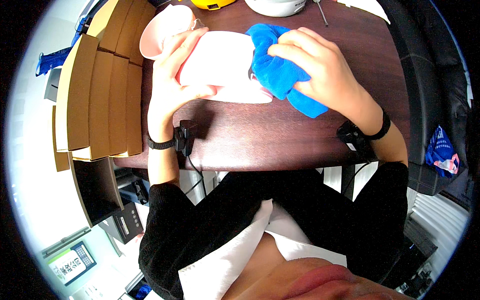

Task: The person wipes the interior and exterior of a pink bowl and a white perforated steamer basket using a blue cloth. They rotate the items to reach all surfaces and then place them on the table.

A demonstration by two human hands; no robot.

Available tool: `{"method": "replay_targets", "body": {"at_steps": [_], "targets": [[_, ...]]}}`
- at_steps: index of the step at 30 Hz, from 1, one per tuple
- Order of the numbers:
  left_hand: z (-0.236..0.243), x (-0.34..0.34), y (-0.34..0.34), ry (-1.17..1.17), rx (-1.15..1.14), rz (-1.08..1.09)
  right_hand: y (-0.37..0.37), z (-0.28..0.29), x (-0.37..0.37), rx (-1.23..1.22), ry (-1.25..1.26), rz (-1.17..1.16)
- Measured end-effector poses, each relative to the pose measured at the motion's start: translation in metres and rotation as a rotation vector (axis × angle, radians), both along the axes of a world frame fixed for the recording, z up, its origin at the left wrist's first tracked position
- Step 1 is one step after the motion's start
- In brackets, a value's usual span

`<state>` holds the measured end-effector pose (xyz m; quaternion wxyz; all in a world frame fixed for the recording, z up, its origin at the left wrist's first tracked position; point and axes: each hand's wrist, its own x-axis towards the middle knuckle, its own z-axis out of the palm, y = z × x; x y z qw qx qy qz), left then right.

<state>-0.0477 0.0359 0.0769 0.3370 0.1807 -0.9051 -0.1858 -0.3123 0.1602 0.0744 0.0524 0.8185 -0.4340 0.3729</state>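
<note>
A white and pink object (217, 60) lies near the top middle of the dark wooden desk, with a pale pink round, cup-like part (152, 37) at its upper left. My left hand (175, 75) is wrapped round the object's left side, thumb along its lower part. My right hand (325, 70) is closed on a bunched blue cloth (272, 65), which is against the object's right end; part of the cloth hangs down onto the desk (260, 140). Each of my wrists carries a strapped black device with a cable.
Stacked cardboard boxes (102, 105) line the left side. At the far edge are a yellow object (210, 4), a white rounded appliance (272, 6) and a screwdriver (321, 12). A black chair (425, 90) with a blue patterned bag (440, 147) stands at the right.
</note>
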Motion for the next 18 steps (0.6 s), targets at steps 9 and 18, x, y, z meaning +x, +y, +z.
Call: {"method": "replay_targets", "body": {"at_steps": [9,18], "targets": [[-0.002,-0.001,-0.005,0.006,-0.023,-0.003,0.002,-0.004,-0.036,0.218,-0.223,-0.081],[0.001,-0.001,-0.001,-0.003,-0.016,-0.016,0.007,0.015,0.004,0.091,0.054,0.011]]}}
